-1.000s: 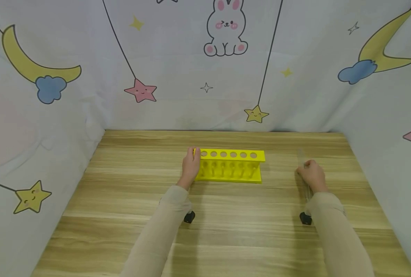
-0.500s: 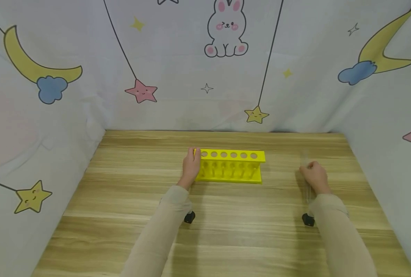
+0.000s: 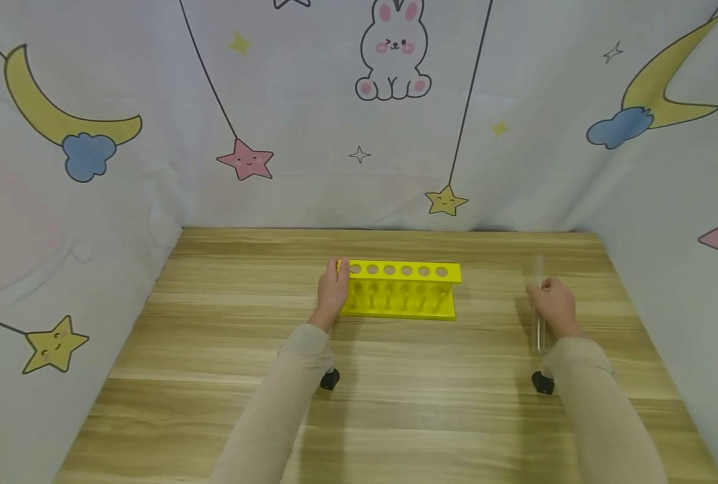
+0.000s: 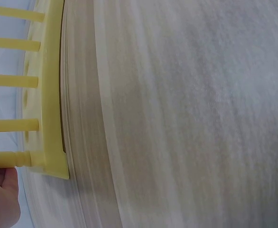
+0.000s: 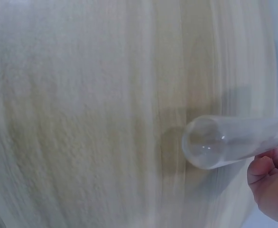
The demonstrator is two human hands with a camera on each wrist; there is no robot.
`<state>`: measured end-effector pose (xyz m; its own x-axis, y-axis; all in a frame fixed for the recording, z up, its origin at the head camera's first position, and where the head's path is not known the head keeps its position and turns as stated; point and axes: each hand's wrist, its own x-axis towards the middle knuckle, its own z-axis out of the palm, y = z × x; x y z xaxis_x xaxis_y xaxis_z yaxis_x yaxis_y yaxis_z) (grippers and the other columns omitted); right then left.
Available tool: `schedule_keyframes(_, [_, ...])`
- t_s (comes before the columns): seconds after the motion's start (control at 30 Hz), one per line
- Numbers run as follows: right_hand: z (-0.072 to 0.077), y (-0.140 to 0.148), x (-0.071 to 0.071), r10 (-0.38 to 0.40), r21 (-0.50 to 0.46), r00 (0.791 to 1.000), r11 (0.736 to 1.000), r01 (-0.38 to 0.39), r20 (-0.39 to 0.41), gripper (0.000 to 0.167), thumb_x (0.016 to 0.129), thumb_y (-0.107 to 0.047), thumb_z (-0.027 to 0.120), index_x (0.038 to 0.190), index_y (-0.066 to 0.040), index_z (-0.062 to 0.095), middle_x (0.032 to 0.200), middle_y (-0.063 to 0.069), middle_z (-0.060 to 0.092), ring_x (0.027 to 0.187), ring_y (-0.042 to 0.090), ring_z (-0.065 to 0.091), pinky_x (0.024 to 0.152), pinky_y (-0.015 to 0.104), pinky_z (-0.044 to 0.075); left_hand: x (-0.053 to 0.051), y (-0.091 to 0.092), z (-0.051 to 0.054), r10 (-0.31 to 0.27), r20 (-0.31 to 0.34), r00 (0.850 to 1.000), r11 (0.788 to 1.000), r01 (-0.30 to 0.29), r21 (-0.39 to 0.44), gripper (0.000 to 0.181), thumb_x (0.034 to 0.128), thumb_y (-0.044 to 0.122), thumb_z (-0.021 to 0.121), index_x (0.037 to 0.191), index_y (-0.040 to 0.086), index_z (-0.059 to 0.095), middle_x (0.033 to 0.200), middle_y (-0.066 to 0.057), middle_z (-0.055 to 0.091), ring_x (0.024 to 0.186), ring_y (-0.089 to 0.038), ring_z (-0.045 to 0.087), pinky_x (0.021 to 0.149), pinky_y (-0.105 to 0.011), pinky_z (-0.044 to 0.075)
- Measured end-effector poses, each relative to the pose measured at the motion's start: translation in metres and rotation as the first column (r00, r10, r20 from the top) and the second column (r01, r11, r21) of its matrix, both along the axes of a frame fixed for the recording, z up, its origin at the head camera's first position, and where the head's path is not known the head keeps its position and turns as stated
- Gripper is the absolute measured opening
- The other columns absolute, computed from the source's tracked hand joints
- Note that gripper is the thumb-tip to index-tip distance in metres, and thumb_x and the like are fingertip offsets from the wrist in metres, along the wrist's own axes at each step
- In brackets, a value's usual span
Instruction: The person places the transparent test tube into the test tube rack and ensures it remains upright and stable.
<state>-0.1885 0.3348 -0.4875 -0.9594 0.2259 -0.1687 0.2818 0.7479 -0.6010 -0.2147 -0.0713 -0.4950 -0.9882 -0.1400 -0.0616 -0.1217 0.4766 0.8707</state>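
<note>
A yellow test tube rack (image 3: 396, 276) stands toward the back of the table, a row of round holes in its top and a row of pegs beneath. My left hand (image 3: 333, 292) grips its left end. In the left wrist view, the fingers of that hand (image 4: 2, 197) lie around the end peg of the rack (image 4: 53, 99). Off to the right, my right hand (image 3: 554, 306) pinches a clear test tube (image 3: 540, 334) around its middle. The near end of the tube (image 5: 238, 135) faces the right wrist camera, seemingly above the table, over its shadow.
The wood-patterned table (image 3: 419, 403) reaches back to a white curtain (image 3: 310, 121) printed with moons, stars and a rabbit. Curtain also hangs along the left and right sides. A small black wrist device (image 3: 543, 383) hangs below the right sleeve, another (image 3: 330, 379) below the left.
My right hand has shifted slightly to the right with the test tube, whose far end has swung right. My left hand and the rack stay put.
</note>
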Motion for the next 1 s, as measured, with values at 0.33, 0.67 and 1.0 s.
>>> schedule_keyframes(0.33, [0.014,-0.003,0.000,0.038,-0.046,0.999,0.998,-0.039,-0.038,0.033,0.088,-0.023,0.039,0.102,0.007,0.042,0.089,0.023,0.056,0.063,0.020,0.050,0.052,0.027,0.040,0.001,0.000,0.002,-0.007,-0.009,1.000,1.000,0.007,-0.016,0.041,0.0955,0.041,0.026,0.116,0.010,0.042,0.088,-0.012,0.052,0.073,-0.021,0.044,0.062,-0.027,0.036])
schedule_keyframes(0.67, [0.024,-0.002,-0.003,0.061,-0.062,0.996,0.996,-0.065,-0.058,0.039,0.091,-0.028,0.034,0.107,0.007,0.039,0.115,0.035,0.045,0.098,0.045,0.047,0.071,0.045,0.043,0.003,-0.001,0.004,-0.013,-0.026,1.000,1.000,0.012,-0.023,0.041,0.0959,0.040,0.026,0.116,0.008,0.043,0.089,-0.012,0.053,0.075,-0.022,0.044,0.065,-0.028,0.037])
schedule_keyframes(1.0, [0.029,-0.004,-0.008,0.028,-0.035,0.985,0.999,-0.035,-0.169,0.031,0.087,-0.022,0.037,0.101,0.004,0.044,0.099,0.024,0.052,0.082,0.030,0.048,0.063,0.032,0.038,0.002,-0.001,0.002,-0.019,-0.032,0.999,1.000,0.018,-0.018,0.041,0.0960,0.040,0.026,0.115,0.008,0.043,0.093,-0.014,0.054,0.077,-0.024,0.045,0.067,-0.031,0.039])
